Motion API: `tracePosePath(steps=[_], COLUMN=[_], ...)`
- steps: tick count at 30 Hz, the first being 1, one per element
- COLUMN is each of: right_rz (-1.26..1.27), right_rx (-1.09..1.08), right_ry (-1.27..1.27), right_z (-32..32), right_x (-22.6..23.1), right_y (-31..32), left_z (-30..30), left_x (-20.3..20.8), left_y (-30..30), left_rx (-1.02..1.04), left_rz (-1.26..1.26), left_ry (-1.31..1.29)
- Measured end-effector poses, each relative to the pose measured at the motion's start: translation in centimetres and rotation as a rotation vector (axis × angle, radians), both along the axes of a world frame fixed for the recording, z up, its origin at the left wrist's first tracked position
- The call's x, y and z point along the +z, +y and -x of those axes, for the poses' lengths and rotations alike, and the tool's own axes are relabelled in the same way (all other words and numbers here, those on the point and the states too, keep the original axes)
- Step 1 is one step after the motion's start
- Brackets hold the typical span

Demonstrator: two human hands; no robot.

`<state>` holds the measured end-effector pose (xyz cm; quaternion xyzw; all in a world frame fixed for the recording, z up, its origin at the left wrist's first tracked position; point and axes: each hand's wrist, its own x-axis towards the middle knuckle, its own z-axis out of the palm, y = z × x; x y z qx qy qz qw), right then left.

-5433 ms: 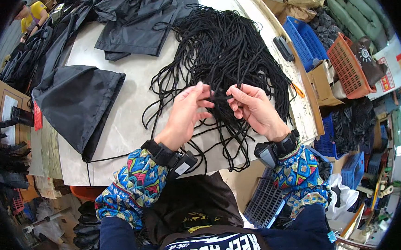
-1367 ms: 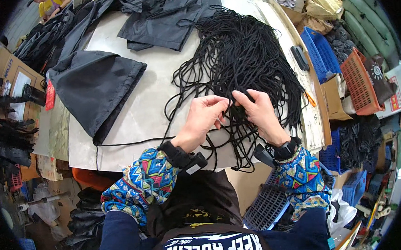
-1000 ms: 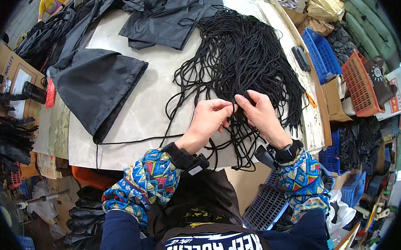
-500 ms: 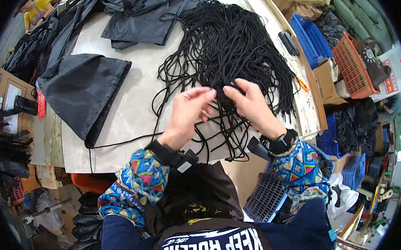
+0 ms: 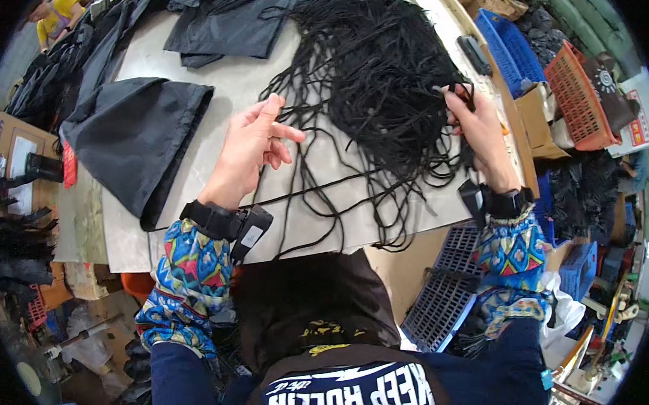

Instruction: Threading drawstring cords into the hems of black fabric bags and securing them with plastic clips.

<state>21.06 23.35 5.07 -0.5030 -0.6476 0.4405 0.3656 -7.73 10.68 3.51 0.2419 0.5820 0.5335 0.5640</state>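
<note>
Left hand (image 5: 249, 144), one: fingers loosely spread, thumb raised, just beside the outlying strands. Right hand (image 5: 481, 127), one: thumb and forefinger narrowed on a strand at the heap's right edge. Black cords (image 5: 386, 63), one large tangled heap: on the pale tabletop (image 5: 194, 163), mostly between and beyond the hands, loose loops trailing to the near edge. Black fabric piece (image 5: 136, 144), one, roughly triangular: left of the left hand, narrow end toward the near edge, well apart from the heap. Folded black fabric (image 5: 229, 25): farther back, beside the cords. Dark oblong case (image 5: 474, 55), one: right margin, near the heap. Blue basket (image 5: 510, 54) and orange basket (image 5: 580, 98), openwork: past the right edge. Person in a yellow top (image 5: 56, 22), one: far left, beside heaped dark fabric (image 5: 67, 77).
</note>
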Motion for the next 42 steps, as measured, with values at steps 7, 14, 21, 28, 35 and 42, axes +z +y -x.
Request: tracePosePath(steps=[7, 14, 21, 28, 35, 42], right_rz=[-0.794, 0.143, -0.882, -0.831, -0.652, -0.751], right_rx=[0.361, 0.733, 0.565, 0.5, 0.291, 0.482], right_ry=[-0.581, -0.225, -0.776, -0.878, -0.734, -0.496], right_z=[2.7, 8.8, 7.8, 3.7, -2.7, 4.2], right_x=[-3.2, -1.8, -3.9, -4.3, -4.0, -3.1], right_y=[-4.9, -7.9, -6.4, -3.7, 0.3, -2.8], left_z=[5.4, 4.1, 4.8, 3.3, 5.1, -1.9], left_x=[-6.1, -3.5, -2.8, -6.3, -3.0, -3.3], left_y=[-4.8, -4.9, -4.6, 1.0, 2.4, 1.8], left_rx=[-0.094, -0.052, 0.133, -0.034, -0.103, -0.371], left_rz=[-0.146, -0.002, -0.205, -0.271, -0.009, -0.55], left_ry=[1.395, 0.288, 0.543, 1.679, 0.993, 1.472])
